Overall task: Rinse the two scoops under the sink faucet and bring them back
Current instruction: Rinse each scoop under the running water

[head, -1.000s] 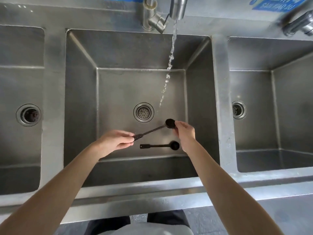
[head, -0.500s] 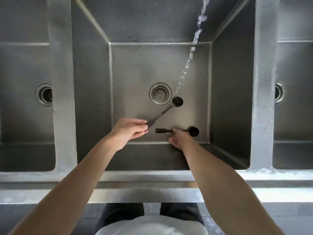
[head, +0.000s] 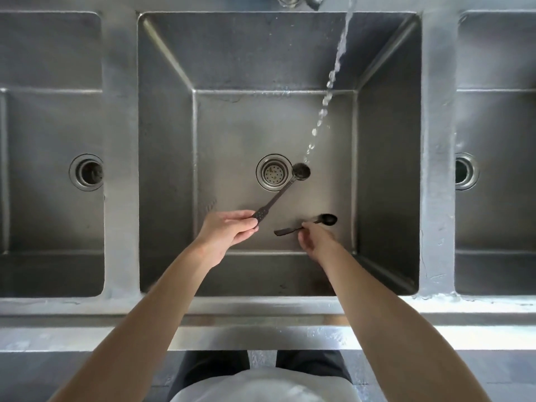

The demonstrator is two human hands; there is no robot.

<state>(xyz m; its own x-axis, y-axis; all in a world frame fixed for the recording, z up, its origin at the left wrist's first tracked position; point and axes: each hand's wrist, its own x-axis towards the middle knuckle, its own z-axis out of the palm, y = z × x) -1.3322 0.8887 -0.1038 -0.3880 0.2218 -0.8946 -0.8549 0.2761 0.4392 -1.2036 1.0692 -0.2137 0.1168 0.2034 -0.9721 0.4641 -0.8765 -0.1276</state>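
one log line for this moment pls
left hand holds scoop bowl under water stream | right hand grips second scoop handle, low in middle basin | rinse ongoing

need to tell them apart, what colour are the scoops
Both scoops are black, clearest in the head view.

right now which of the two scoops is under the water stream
The scoop in the left hand, its bowl beside the drain. The right hand's scoop sits clear of it.
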